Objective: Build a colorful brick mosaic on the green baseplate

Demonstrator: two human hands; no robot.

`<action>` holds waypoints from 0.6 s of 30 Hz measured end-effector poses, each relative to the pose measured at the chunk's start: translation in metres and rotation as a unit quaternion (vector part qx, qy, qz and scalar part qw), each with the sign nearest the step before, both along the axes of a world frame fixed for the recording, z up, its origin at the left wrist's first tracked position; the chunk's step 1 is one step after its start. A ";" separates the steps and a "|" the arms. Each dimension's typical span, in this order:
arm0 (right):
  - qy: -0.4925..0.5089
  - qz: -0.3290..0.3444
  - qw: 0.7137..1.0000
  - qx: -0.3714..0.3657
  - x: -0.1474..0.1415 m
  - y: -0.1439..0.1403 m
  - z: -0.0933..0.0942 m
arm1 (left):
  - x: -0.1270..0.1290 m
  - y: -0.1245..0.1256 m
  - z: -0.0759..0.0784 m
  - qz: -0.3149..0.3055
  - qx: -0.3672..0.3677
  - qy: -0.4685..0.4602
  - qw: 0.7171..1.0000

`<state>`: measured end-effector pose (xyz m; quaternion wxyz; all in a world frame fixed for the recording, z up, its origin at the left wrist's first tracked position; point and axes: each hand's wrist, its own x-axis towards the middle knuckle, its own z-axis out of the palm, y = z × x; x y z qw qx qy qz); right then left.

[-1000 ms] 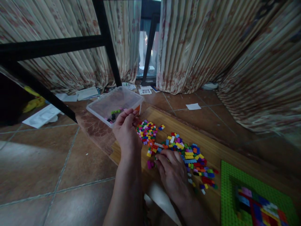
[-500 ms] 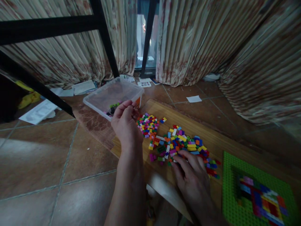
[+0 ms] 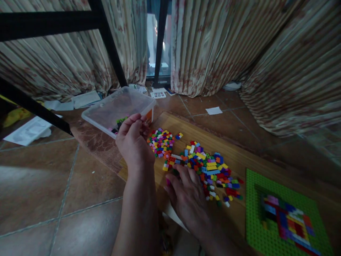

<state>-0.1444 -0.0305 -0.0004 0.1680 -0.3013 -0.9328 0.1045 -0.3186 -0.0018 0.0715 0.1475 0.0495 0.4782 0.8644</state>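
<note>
My left hand (image 3: 136, 140) is raised beside the small-brick pile, close to the clear box. Its fingers are curled together, and whatever they hold is too small or hidden to make out. My right hand (image 3: 188, 193) lies low over the left part of the larger pile of toy building bricks (image 3: 210, 165), fingers bent and apart. A magenta brick (image 3: 168, 181) shows by its thumb and forefinger; some bricks under the palm are hidden. A heap of tiny bricks (image 3: 160, 143) lies just right of my left hand.
A green baseplate (image 3: 253, 206) with a multicoloured brick build (image 3: 290, 220) sits at the right of the wooden table (image 3: 183, 124). Behind my left hand stands the clear plastic box (image 3: 106, 110) with some bricks inside. A black metal frame (image 3: 109, 46) rises at the left.
My right hand has moved left across the brick pile to the magenta bricks, uncovering bricks on the right. My left hand keeps its curled pose. The whole view has shifted slightly.
</note>
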 end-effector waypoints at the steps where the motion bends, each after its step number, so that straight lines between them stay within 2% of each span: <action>1: 0.003 -0.002 1.000 -0.001 0.005 0.001 0.000 | 0.000 0.000 0.001 0.002 0.001 -0.004 1.000; 9: 0.014 0.002 1.000 0.015 0.052 0.014 0.002 | 0.002 0.003 0.001 -0.001 0.004 0.002 1.000; 18: 0.072 -0.033 0.995 0.058 0.069 0.030 0.017 | 0.002 0.005 -0.003 0.000 0.008 0.012 1.000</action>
